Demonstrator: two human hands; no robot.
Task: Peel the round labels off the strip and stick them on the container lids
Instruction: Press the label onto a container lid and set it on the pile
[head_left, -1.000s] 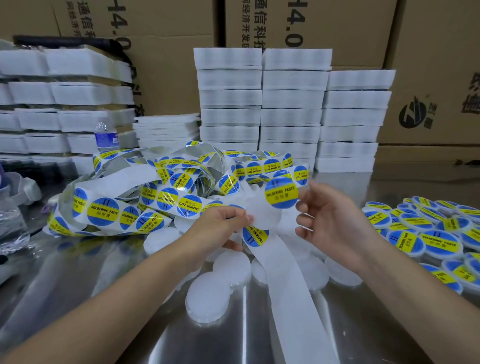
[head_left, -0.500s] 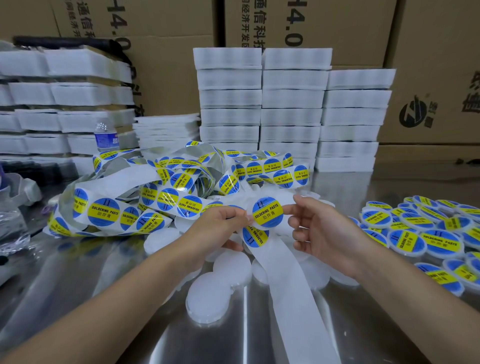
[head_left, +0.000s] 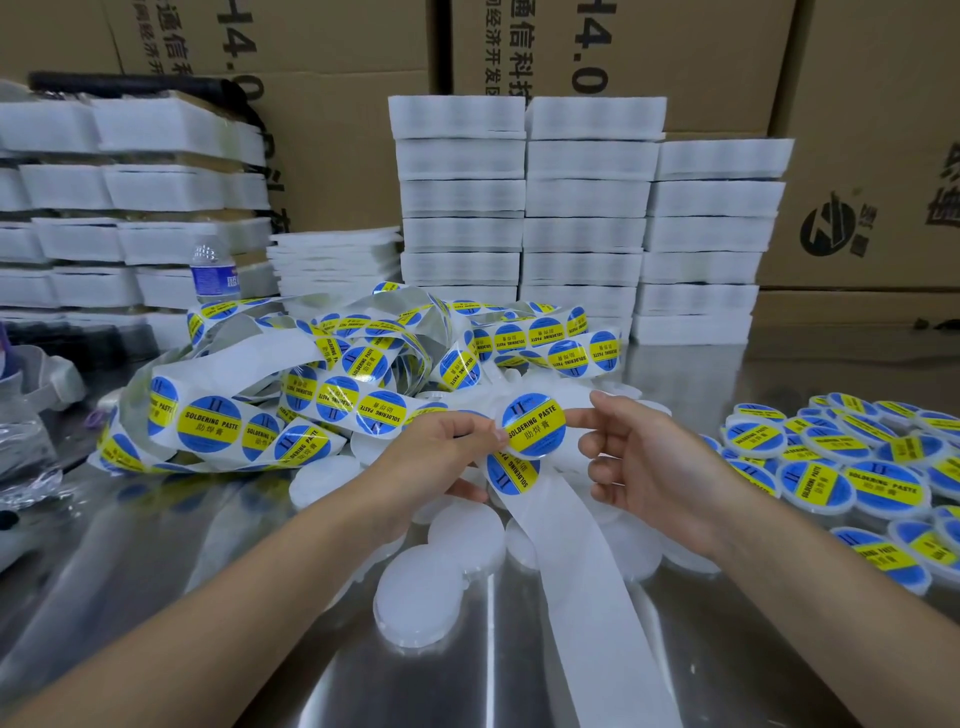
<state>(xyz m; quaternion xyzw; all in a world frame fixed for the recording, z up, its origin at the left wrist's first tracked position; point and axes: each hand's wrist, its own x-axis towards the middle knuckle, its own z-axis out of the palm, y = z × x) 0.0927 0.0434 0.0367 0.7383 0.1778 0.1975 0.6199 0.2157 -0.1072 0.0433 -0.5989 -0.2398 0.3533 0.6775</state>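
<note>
While the left hand (head_left: 441, 452) pinches a labelled lid (head_left: 534, 427), the right hand (head_left: 662, 467), loose-fingered, touches it.

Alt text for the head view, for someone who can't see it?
A round blue-and-yellow label is held over a steel table: the left hand pinches its edge, the right hand touches the other side. Tangled label strip lies behind, plain white lids below, labelled lids to the right.
</note>
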